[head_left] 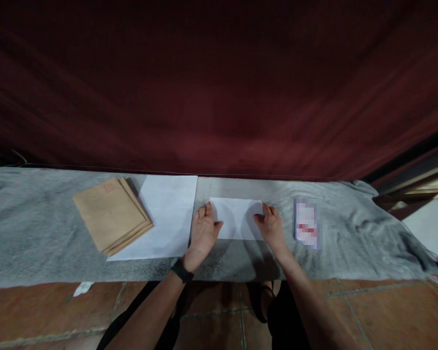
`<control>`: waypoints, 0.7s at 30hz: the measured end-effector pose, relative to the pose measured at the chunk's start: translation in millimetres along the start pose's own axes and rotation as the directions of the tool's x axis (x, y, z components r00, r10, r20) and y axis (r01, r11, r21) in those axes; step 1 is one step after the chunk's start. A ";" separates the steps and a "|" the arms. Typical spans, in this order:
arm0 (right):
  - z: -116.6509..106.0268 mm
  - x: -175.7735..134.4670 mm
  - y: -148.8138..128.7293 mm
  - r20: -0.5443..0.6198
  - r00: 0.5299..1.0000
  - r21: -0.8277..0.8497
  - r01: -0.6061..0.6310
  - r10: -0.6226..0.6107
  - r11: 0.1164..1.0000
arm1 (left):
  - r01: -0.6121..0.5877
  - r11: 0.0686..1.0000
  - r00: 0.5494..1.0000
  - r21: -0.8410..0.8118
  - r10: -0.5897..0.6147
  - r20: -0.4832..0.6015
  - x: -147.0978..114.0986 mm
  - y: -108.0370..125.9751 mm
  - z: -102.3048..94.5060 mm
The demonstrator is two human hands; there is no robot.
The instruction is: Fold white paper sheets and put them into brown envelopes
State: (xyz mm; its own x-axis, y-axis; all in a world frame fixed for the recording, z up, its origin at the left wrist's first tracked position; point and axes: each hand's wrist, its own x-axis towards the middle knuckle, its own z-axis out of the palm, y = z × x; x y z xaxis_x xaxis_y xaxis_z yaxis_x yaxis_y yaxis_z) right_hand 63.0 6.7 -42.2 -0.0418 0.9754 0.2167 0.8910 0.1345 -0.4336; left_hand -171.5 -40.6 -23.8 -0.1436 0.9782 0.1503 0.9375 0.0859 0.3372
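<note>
Head view: white paper (pixel 237 219) lies between left hand (pixel 203 231) and right hand (pixel 272 227), fingers loosely spread; probably light, floppy, easily creased; take by side edges beside fingertips.

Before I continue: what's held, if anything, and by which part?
The small white rectangular paper has the left hand at its left edge, right hand at its right; gripping can't be confirmed.
</note>
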 end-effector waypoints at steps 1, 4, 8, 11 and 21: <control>-0.9 2.3 -0.7 -0.001 1.000 0.034 -0.018 0.018 0.999 | 0.020 0.999 1.000 -0.024 -0.021 -0.011 2.3 -0.5 -0.7; -1.7 6.6 -2.3 -0.006 0.998 0.145 -0.061 0.062 0.988 | 0.127 0.986 0.992 -0.113 -0.127 0.003 7.8 -2.7 0.0; -6.1 12.2 -2.4 0.001 0.993 0.276 -0.113 0.118 0.954 | 0.257 0.914 0.966 -0.314 -0.237 0.103 16.4 -4.4 -2.9; -14.9 17.4 -2.1 0.021 0.991 0.327 -0.131 0.132 0.936 | 0.314 0.869 0.949 -0.383 -0.282 0.138 22.9 -5.2 -13.4; -29.5 20.0 -13.8 -0.058 0.985 0.416 -0.125 0.164 0.901 | 0.197 0.979 0.974 0.057 -0.202 0.105 24.6 2.7 -53.7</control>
State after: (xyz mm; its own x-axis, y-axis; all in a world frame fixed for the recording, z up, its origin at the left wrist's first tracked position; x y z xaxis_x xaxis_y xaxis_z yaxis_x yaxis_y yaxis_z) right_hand 63.2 19.2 -6.0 0.1315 0.9723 0.1933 0.6200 0.0715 -0.7813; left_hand -189.5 -26.5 30.8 -0.2959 0.9550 -0.0199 0.9074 0.2875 0.3065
